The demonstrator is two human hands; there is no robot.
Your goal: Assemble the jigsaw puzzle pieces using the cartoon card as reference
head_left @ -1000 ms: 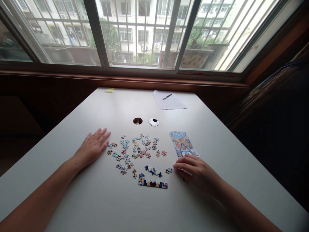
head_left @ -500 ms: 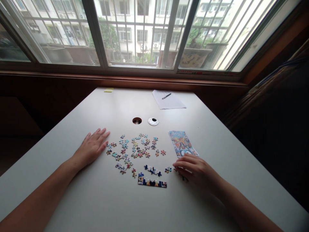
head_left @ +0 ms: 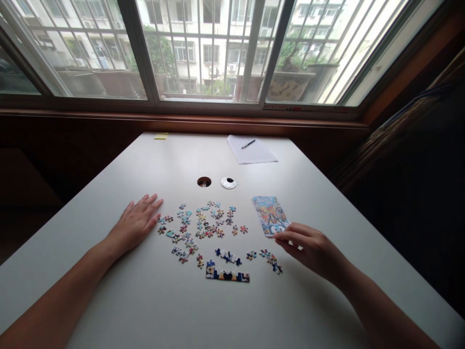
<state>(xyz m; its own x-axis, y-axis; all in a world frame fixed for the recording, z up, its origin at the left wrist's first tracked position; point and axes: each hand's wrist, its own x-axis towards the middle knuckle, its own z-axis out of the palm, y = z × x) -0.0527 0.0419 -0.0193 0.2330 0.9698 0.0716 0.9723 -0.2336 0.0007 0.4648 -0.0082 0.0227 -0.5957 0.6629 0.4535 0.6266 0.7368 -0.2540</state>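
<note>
My left hand [head_left: 136,224] lies flat on the white table, fingers stretched out, its fingertips beside the leftmost loose jigsaw pieces [head_left: 185,220]. At the lower right corner of a colourful picture card [head_left: 269,215] lettered "Bluey", my right hand [head_left: 305,245] has its thumb and fingers closed on the edge; the fingers cover that corner. A joined puzzle strip [head_left: 228,275] with a dark heart shape lies toward the front. Just behind it rests a shorter joined section [head_left: 228,256]. Several more pieces [head_left: 271,259] sit left of my right hand.
The white table [head_left: 152,305] reaches to the window wall. Farther back are a round cable hole [head_left: 204,182], its loose metal cover [head_left: 228,182], and paper sheets [head_left: 252,151] with a pen [head_left: 248,144] on top. Yellow tape [head_left: 161,136] marks the far edge.
My right hand has moved up and right, from over the pieces at the right to the card's lower corner. Those pieces are now uncovered. My left hand stays in place.
</note>
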